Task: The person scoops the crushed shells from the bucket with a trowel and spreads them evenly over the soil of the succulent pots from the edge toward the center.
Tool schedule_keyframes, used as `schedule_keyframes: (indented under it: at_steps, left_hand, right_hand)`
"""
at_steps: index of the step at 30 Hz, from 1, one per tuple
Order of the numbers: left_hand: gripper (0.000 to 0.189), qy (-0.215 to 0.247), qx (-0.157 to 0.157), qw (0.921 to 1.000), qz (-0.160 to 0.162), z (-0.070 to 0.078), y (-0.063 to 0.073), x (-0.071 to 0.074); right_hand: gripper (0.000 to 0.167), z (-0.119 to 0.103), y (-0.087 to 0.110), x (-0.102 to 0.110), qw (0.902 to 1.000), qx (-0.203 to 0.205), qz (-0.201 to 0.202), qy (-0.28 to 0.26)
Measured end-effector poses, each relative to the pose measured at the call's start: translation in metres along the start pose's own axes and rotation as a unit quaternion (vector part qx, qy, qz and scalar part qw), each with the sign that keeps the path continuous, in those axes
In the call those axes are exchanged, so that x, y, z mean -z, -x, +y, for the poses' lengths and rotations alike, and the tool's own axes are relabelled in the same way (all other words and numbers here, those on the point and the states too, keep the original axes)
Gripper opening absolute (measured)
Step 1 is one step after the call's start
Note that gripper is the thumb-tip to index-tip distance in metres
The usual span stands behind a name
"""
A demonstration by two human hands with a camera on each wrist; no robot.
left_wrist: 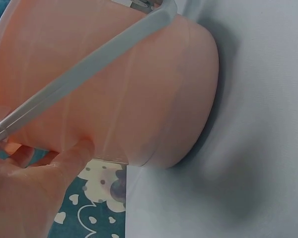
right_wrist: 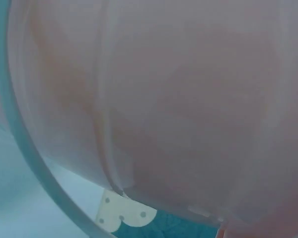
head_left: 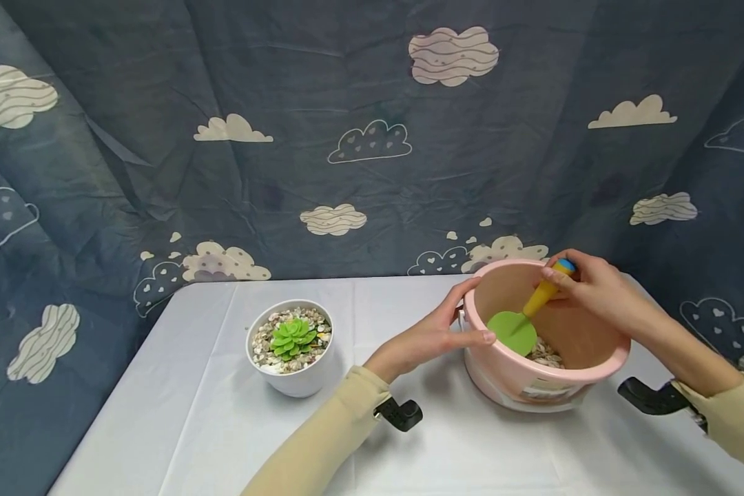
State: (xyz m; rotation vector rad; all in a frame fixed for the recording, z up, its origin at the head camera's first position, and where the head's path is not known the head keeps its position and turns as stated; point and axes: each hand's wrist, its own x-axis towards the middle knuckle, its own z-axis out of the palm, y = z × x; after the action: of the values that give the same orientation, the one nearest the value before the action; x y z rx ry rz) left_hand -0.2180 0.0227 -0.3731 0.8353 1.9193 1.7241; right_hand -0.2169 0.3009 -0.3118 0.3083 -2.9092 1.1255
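A pink bucket [head_left: 496,372] with a pale carrying handle [left_wrist: 79,74] stands upright at the right of the table. Pebbles [head_left: 545,354] lie at its bottom. Within the bucket is a toy shovel [head_left: 513,333] with a round green blade and a yellow, blue-tipped handle. My right hand [head_left: 601,289] grips that handle above the far right rim. At the left rim, my left hand [head_left: 430,337] holds the bucket, thumb toward the front and fingers toward the back. The right wrist view shows mostly the bucket's side [right_wrist: 179,109]; the right hand's fingers are hidden there.
A white pot [head_left: 300,382] with a green succulent [head_left: 293,337] among pebbles stands left of the bucket on the white-covered table [head_left: 223,441]. Behind the table hangs a dark cloth [head_left: 273,186] printed with clouds.
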Motion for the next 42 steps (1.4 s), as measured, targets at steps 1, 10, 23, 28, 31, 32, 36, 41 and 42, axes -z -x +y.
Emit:
schedule_keyframes:
  at_steps: [1, 10, 23, 28, 31, 32, 36, 41, 42]
  left_hand:
    - [0.084, 0.0, 0.0, 1.0, 0.001, 0.0, 0.0, 0.0]
    - [0.082, 0.006, -0.001, 1.0, 0.002, -0.002, 0.001, 0.0]
    - [0.081, 0.008, -0.003, 1.0, -0.001, -0.002, 0.0, -0.003]
    - [0.082, 0.01, -0.004, 0.9999, 0.003, -0.002, 0.0, -0.002]
    - [0.082, 0.009, -0.009, 0.9999, 0.003, -0.002, 0.0, -0.001]
    - [0.082, 0.01, -0.011, 0.9999, 0.002, -0.003, 0.0, -0.001]
    - [0.082, 0.011, -0.015, 0.9998, 0.001, -0.003, 0.0, -0.001]
    - [0.082, 0.011, -0.015, 0.9998, -0.002, -0.003, -0.001, -0.001]
    - [0.081, 0.012, -0.013, 0.9998, -0.001, -0.003, -0.001, -0.001]
  right_hand:
    - [0.039, -0.001, 0.0, -0.001, 0.9999, 0.0, -0.008, -0.009]
    - [0.045, -0.004, 0.002, -0.007, 0.9945, -0.018, -0.029, -0.099]
    - [0.063, 0.002, 0.012, 0.018, 0.9912, -0.081, 0.033, -0.1]
    - [0.051, 0.015, 0.018, 0.025, 0.9836, -0.091, 0.062, -0.143]
    - [0.035, 0.023, 0.022, 0.029, 0.971, -0.087, 0.065, -0.213]
    - [0.031, 0.025, 0.023, 0.03, 0.967, -0.085, 0.065, -0.231]
    - [0.024, 0.032, 0.026, 0.032, 0.9516, -0.072, 0.08, -0.288]
    - [0.024, 0.036, 0.028, 0.032, 0.9322, -0.076, 0.111, -0.336]
    - [0.025, 0.037, 0.028, 0.032, 0.9301, -0.079, 0.115, -0.34]
